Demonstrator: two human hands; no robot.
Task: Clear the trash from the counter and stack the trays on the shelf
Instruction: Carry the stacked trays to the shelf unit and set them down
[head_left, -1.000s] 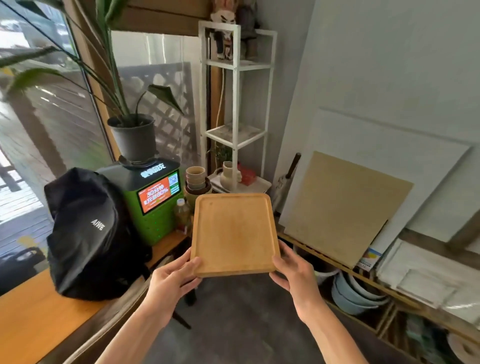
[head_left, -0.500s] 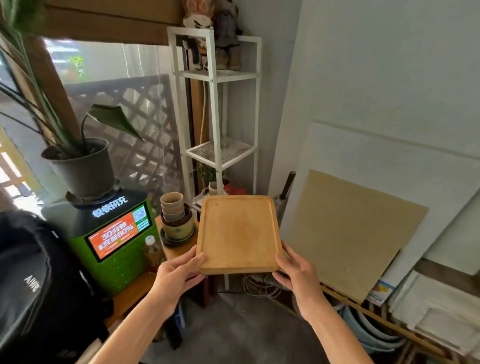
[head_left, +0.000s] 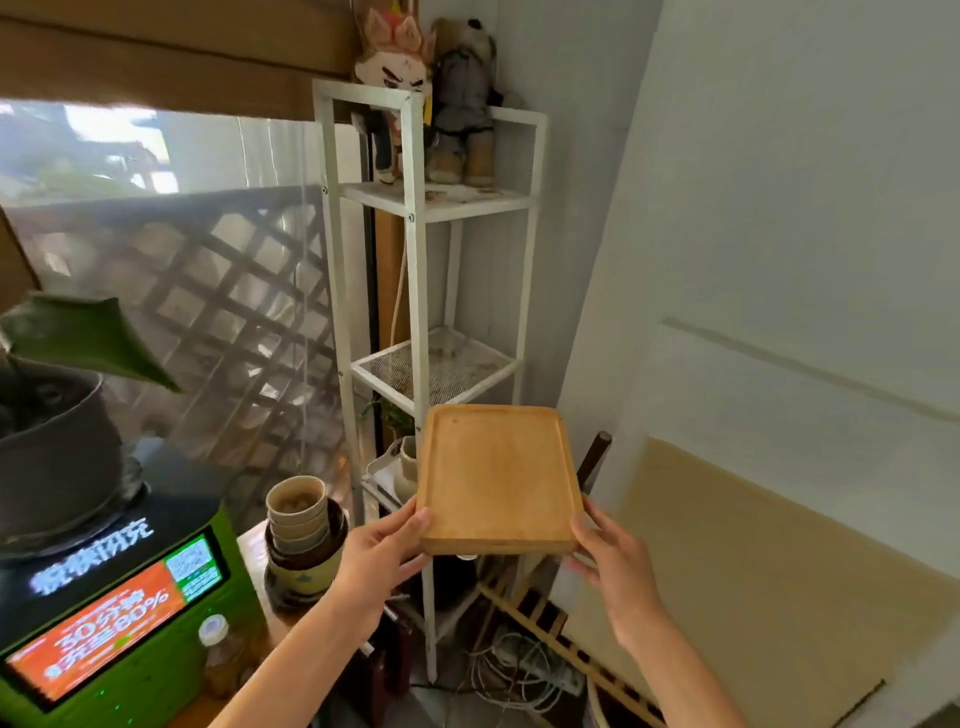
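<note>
In front of the white shelf (head_left: 423, 291), I have the wooden tray (head_left: 496, 475) held out in the air, roughly level and tipped a little toward me. My left hand (head_left: 382, 558) is closed on the near left corner, thumb on top and fingers under, and my right hand (head_left: 610, 553) grips the near right corner the same way. The tray hangs just below the mesh middle shelf (head_left: 441, 364) and hides part of the lower level, where a pale jug (head_left: 405, 467) stands. I cannot tell how much room there is beside the jug.

I judge this to be the stacking step: the tray is carried and not yet set down. The mesh level looks bare and about wide enough, so the next move calls for lifting the far edge above its front rail, sliding the tray in flat between the uprights, then letting go once it sits.

On the desk (head_left: 254, 551) to my left, the stack of paper cups (head_left: 298, 519) and a small bottle (head_left: 218, 649) beside the green machine (head_left: 119, 613) look like clearing left to do.
</note>
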